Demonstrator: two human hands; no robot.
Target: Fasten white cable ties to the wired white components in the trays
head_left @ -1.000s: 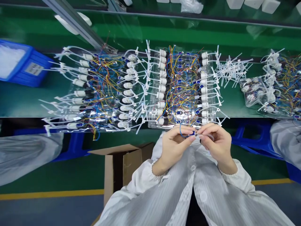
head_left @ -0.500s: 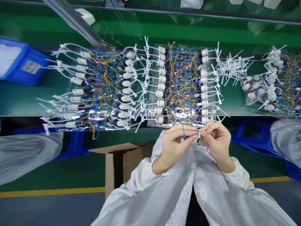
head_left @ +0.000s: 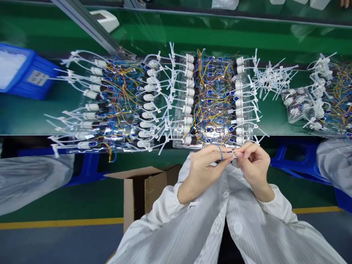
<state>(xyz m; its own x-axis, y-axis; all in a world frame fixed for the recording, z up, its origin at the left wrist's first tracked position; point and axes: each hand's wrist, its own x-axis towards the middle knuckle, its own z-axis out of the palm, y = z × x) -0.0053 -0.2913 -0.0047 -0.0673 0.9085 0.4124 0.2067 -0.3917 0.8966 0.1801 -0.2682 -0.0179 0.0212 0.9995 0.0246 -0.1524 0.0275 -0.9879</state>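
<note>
Blue wire [head_left: 221, 153] now looping farther right, left hand [head_left: 205, 168] and right hand [head_left: 253, 163] pinching small parts [head_left: 234, 156]; green bench [head_left: 271, 119], grey floor [head_left: 68, 244] showing

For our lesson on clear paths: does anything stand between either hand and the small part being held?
Nothing visible does: the left hand pinches the small part, and the right hand is right at it, its exact grip hidden.

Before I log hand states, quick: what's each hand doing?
Left hand: closed on a small blue-faced part.
Right hand: closed beside it; what it holds is unclear.
</note>
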